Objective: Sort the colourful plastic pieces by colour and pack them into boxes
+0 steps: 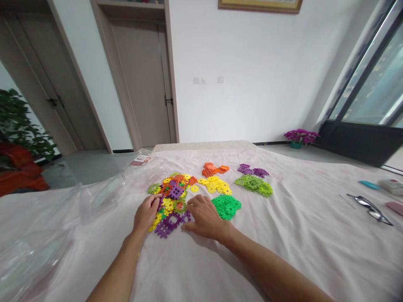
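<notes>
Left grip: the left hand (146, 213) is at the left edge of the mixed pile (168, 204), its fingers bent and touching it; I cannot tell whether it grasps a piece.
Right grip: the right hand (204, 216) is released, palm down, with the thumb well apart from the fingers; its fingertips are at the right edge of this pile, just beside a green-framed piece (179, 206) with orange in its middle.
Pile place: on the pale cloth (299, 235), between the two hands.
Pile look: flat plastic pieces, overlapping, in purple, yellow, orange and green; some are flower-shaped, others square with toothed edges and windows.
Pile direction: the long axis goes from purple grid pieces (165, 230) at the near end away from the person, leaning slightly right; single pieces point many ways.
Single-colour heaps: to the right, the yellow heap (217, 185), green heap (226, 206) and lime heap (254, 185); farther back, the orange heap (210, 169) and purple heap (252, 170).
Lime direction: this heap lies mostly sideways, its right end nearer.
</notes>
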{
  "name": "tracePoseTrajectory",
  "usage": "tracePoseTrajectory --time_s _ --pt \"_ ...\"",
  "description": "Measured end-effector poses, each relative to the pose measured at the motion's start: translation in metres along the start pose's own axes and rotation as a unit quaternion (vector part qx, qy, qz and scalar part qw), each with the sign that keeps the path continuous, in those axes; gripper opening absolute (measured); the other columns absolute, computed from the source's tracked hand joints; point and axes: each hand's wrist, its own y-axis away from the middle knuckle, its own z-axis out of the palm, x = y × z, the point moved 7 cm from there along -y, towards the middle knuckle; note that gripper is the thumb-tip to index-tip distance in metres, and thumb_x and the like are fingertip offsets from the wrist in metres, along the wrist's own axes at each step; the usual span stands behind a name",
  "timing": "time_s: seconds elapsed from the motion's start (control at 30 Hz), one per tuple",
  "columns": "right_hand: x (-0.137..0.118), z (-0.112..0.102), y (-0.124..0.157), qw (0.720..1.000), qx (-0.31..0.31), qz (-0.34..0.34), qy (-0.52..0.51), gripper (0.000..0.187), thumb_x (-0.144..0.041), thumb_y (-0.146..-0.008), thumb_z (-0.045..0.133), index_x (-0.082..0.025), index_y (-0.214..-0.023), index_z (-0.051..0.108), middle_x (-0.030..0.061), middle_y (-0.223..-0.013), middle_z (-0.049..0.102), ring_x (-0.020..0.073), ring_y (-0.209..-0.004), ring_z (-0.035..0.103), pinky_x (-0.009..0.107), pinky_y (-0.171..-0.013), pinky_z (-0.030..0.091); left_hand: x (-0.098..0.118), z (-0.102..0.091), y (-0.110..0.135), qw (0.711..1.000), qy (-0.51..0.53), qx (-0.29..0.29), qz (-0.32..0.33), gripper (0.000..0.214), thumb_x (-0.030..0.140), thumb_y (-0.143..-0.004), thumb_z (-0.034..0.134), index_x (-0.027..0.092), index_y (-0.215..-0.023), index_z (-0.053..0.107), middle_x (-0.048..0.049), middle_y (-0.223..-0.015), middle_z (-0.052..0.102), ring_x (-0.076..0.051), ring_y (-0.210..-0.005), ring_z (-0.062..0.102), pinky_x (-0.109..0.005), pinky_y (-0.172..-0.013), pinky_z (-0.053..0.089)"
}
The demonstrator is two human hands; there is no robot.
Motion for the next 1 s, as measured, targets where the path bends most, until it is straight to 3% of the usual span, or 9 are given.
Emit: tracePoseTrajectory --time_s 0.1,0.27,0.37,0.5,0.63,0.73,0.87,0.93,1.0 --pt "-0.006 0.007 0.005 0.999 -0.022 0.012 0.03 0.048 -0.061 -0.076 0.067 -0.018 -0.1 0.065 0.0109 -0.104 0.066 0.0283 -0.103 0.05 0.041 -0.089 0.038 -0.001 0.001 -0.001 1.0 -0.004 -0.005 -0.005 0.036 0.043 -0.089 0.042 0.028 -0.109 0.068 -0.0001 -0.121 0.068 -0.02 -0.113 0.061 -0.03 -0.097 0.044" --pt "-0.016 0.01 0.01 0.996 -0.028 -0.011 0.082 0.02 -0.034 -0.087 0.056 -0.016 -0.092 0.063 0.0123 -0.091 0.067 0.0255 -0.09 0.056 0.037 -0.082 0.04 -0.002 0.001 -0.001 1.0 -0.004 -0.01 -0.006 0.037 0.043 -0.09 0.042 0.028 -0.11 0.068 -0.0005 -0.122 0.068 -0.02 -0.112 0.061 -0.031 -0.098 0.044" --pt "-0.016 0.009 0.01 0.996 -0.025 -0.018 0.089 0.017 -0.023 -0.092 0.047 -0.016 -0.093 0.063 0.0112 -0.086 0.069 0.0223 -0.081 0.06 0.033 -0.077 0.041 -0.001 0.001 0.0 1.0 -0.005 -0.01 -0.005 0.037 0.043 -0.089 0.041 0.028 -0.11 0.068 0.0001 -0.121 0.068 -0.02 -0.111 0.062 -0.03 -0.097 0.044" --pt "0.013 -0.002 0.007 0.999 -0.003 0.03 0.043 0.025 -0.02 -0.096 0.04 -0.02 -0.1 0.065 0.0073 -0.086 0.072 0.0194 -0.079 0.064 0.028 -0.073 0.043 0.0 0.0 0.0 1.0 -0.012 -0.004 -0.002 0.037 0.043 -0.089 0.042 0.028 -0.11 0.069 0.0 -0.12 0.069 -0.02 -0.109 0.062 -0.029 -0.094 0.045" --pt "0.075 -0.024 0.005 0.982 0.097 0.128 -0.097 0.029 -0.023 -0.096 0.041 -0.022 -0.107 0.067 0.0046 -0.102 0.073 0.0174 -0.091 0.066 0.026 -0.079 0.047 -0.003 0.001 -0.001 1.0 -0.016 -0.005 -0.003 0.038 0.044 -0.089 0.042 0.028 -0.11 0.069 -0.0008 -0.12 0.069 -0.02 -0.11 0.062 -0.029 -0.093 0.046" --pt "0.137 -0.03 0.012 0.936 0.169 0.226 -0.208 0.027 -0.026 -0.091 0.047 -0.018 -0.106 0.069 0.0043 -0.088 0.073 0.0162 -0.077 0.067 0.026 -0.071 0.051 -0.005 0.002 -0.002 1.0 -0.015 -0.006 -0.005 0.037 0.045 -0.089 0.041 0.029 -0.11 0.068 0.0 -0.12 0.068 -0.02 -0.111 0.062 -0.029 -0.093 0.045" --pt "0.21 -0.024 0.033 0.808 0.242 0.354 -0.405 0.032 -0.023 -0.078 0.06 -0.013 -0.107 0.064 0.0018 -0.068 0.066 0.0151 -0.059 0.064 0.027 -0.057 0.054 -0.006 0.003 -0.002 1.0 -0.019 -0.007 -0.011 0.036 0.045 -0.089 0.042 0.031 -0.109 0.068 0.0015 -0.12 0.068 -0.02 -0.109 0.063 -0.029 -0.091 0.046" --pt "0.235 -0.029 0.045 0.736 0.319 0.365 -0.472 0.032 -0.024 -0.073 0.065 -0.013 -0.103 0.063 0.0026 -0.07 0.065 0.0164 -0.062 0.066 0.029 -0.06 0.057 -0.005 0.002 -0.002 1.0 -0.019 -0.004 -0.01 0.036 0.045 -0.088 0.042 0.031 -0.108 0.069 0.0018 -0.119 0.069 -0.02 -0.108 0.063 -0.029 -0.09 0.047" --pt "0.251 -0.04 0.056 0.705 0.391 0.342 -0.483 0.032 -0.028 -0.068 0.069 -0.016 -0.097 0.062 0.0039 -0.075 0.065 0.0179 -0.068 0.067 0.031 -0.064 0.058 -0.005 0.002 -0.001 1.0 -0.017 -0.002 -0.004 0.036 0.044 -0.088 0.042 0.03 -0.107 0.069 0.0014 -0.118 0.069 -0.02 -0.108 0.063 -0.029 -0.09 0.047"
